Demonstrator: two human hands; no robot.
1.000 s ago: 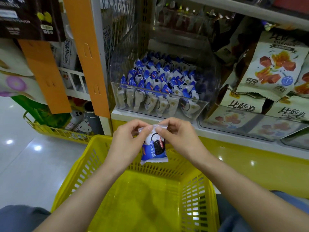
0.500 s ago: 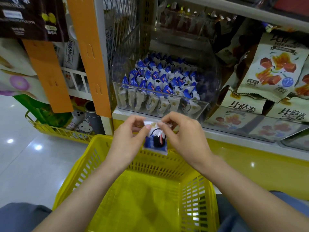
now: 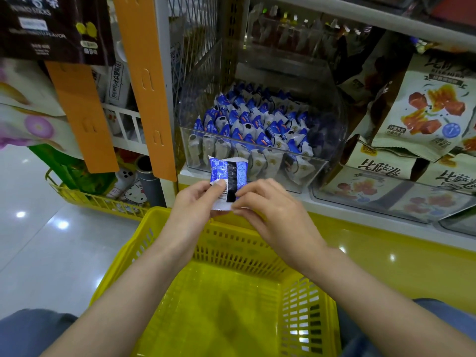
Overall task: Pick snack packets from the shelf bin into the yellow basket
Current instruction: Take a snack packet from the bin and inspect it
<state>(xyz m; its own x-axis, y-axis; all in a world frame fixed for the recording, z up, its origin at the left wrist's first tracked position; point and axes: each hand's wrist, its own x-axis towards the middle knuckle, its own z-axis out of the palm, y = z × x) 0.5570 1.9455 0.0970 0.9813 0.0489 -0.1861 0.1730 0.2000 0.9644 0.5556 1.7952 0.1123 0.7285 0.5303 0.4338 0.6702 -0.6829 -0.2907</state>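
While our left hand (image 3: 195,202) pinches the lower left part of the snack packet (image 3: 229,173) with its thumb on the near face, our right hand (image 3: 273,212) pinches the lower right edge with curled fingertips. Together the 2 hands hold this 1 packet upright in the middle of the frame.

We see its back. It is shiny blue foil with fine white print and a black seam strip down the centre. The white lower part carries a barcode, and both ends are crimped and white.

We hold it just above the far rim of the yellow basket (image 3: 159,220), which fills the lower centre. Behind it, in the upper centre, the clear shelf bin (image 3: 318,173) holds rows of blue-and-white packets (image 3: 252,124) standing on end. Pale bags (image 3: 432,106) printed with red cubes sit at the right, and 2 orange strips (image 3: 144,81) hang at upper left.
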